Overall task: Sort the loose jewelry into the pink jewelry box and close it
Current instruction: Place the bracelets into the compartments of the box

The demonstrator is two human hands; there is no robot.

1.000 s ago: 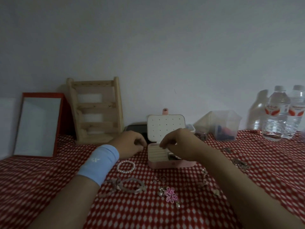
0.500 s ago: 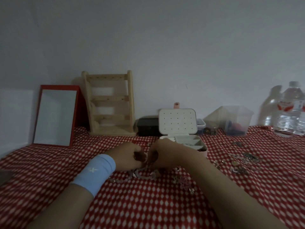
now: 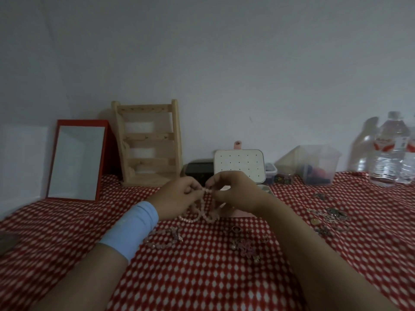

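The table (image 3: 202,277) wears a red cloth patterned all over with small white diamonds. A plain light blue fabric wristband (image 3: 132,230) circles my left wrist. The pale pink beaded strand (image 3: 202,212) hangs from my fingers (image 3: 219,179). The open pink jewelry box (image 3: 239,166) shows a cream lid lining dotted with tiny black holes. Behind stand a red-framed rectangular mirror (image 3: 83,122), a pale unpainted wooden rack (image 3: 148,136) and a clear plastic water bottle (image 3: 391,153) labelled red and white.

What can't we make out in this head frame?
Head view:
- pink jewelry box compartments: behind right hand.
- beaded strand: clasp blurred, pinched by left hand and right.
- loose jewelry at right: too small, blurred.
- second water bottle: cut by right edge.
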